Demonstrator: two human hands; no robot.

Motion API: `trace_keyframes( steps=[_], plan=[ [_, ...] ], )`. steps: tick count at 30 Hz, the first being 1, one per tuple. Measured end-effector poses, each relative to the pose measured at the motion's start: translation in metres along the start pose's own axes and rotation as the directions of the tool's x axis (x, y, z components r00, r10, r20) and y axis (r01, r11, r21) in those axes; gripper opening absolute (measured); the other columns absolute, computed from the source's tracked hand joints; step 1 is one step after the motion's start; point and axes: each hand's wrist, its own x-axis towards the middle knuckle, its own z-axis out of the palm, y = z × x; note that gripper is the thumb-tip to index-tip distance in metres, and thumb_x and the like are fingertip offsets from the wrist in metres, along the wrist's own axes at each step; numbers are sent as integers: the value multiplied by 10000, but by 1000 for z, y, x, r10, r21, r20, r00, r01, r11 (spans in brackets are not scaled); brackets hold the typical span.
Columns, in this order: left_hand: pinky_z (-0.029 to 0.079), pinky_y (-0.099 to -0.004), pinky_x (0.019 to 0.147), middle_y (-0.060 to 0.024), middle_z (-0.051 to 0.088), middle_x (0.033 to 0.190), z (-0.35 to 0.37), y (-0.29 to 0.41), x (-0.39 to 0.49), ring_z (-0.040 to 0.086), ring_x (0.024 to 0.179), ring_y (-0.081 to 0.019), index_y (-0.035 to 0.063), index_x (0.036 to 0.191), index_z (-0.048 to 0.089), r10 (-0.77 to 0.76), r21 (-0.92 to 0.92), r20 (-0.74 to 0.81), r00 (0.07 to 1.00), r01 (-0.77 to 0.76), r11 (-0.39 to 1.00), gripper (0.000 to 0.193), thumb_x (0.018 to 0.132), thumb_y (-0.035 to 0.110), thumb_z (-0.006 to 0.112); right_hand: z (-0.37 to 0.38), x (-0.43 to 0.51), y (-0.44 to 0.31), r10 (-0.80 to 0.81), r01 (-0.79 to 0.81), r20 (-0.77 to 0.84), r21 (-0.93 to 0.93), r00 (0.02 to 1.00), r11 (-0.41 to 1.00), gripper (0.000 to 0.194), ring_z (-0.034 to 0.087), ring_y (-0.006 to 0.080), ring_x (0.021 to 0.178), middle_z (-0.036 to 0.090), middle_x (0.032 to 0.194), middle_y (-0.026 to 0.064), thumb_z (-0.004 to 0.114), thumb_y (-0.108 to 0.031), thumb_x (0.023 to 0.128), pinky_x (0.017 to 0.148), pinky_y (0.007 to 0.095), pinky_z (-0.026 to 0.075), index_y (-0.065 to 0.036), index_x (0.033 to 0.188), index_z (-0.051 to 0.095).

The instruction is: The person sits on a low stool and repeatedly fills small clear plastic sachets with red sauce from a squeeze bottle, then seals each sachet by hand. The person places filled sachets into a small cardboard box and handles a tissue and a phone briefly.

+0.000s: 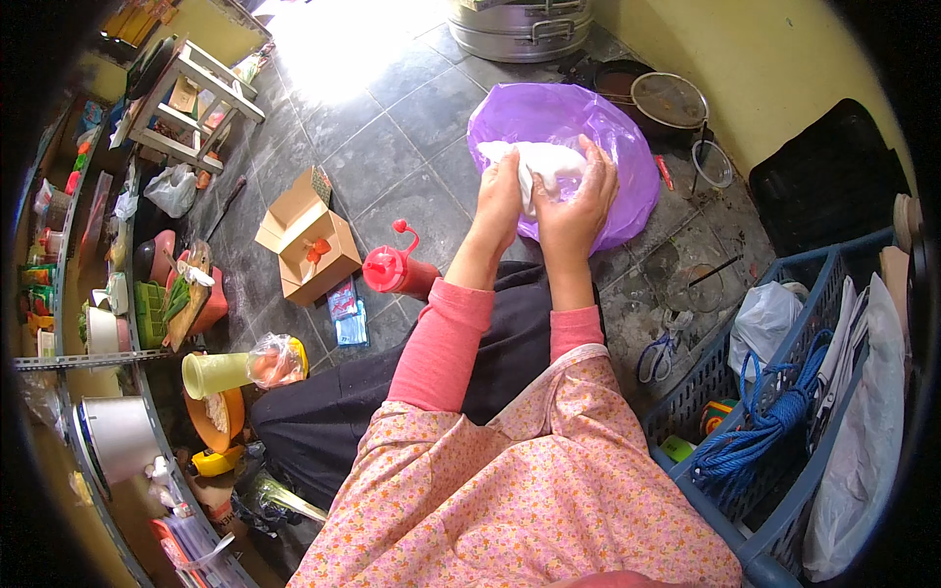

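Both my hands are raised over a purple plastic bag (632, 176) that lies spread on the tiled floor. Between them is a soft white bundle (548, 158), perhaps cloth or thin plastic; its material is hard to tell. My left hand (501, 191) grips the bundle's left part, thumb on top. Curved around the right side, my right hand (584, 195) has its thumb against the bundle's lower edge. A red squeeze bottle (397, 272) with a capped spout is left of my left forearm. Farther left, an open cardboard box (316, 272) holds small knotted bags with orange-red contents.
Steamer pots (522, 33) stand at the back. A strainer (669, 99) and scissors (658, 353) are on the right, near a blue plastic crate (706, 507) with blue rope (764, 434). At left are a white stool (195, 110), a yellow-green cup (213, 375) and metal shelving (88, 360).
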Motion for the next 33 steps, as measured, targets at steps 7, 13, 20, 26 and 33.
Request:
trace_keyframes(
  steps=[7,13,20,26,33],
  plan=[
    [437,-284,913,-100,581,1176,5,-7,-30,551,1067,-152,-66,1235,485,93,290,113,989,-122,949,373,964,184,541,6,-3,11,-8,2,-57,-108,998,994,677,464,349,1179,509,1235,157,762,-266,716,999,476,352,-57,1293,476],
    [469,-273,790,-78,641,989,4,-12,-12,576,911,-112,-68,1100,562,150,635,100,984,-179,751,261,925,126,574,13,-8,11,43,-49,-40,-146,998,988,562,458,340,1196,512,1249,132,658,-215,782,1010,476,345,-88,1302,488],
    [418,-318,512,-63,579,593,-2,-3,13,513,592,-86,-33,742,604,299,837,67,952,-217,503,408,970,301,548,6,-5,12,-73,68,-55,-80,996,994,582,483,341,1165,525,1226,147,718,-245,764,995,474,364,-72,1278,506],
    [437,-401,554,-227,596,648,-4,8,16,562,565,-247,-51,743,568,399,712,139,906,-372,596,442,973,324,516,4,-2,17,2,-7,-96,-43,995,999,581,487,355,1150,526,1200,169,749,-190,743,993,467,370,-22,1242,504],
    [468,-404,880,-242,593,1133,-6,6,-17,581,1018,-368,-21,1043,636,312,633,637,705,-709,311,248,905,180,591,7,-5,27,189,-190,24,144,982,971,543,524,350,1085,564,1114,154,773,-107,658,953,429,414,-14,1146,556]
  ],
)
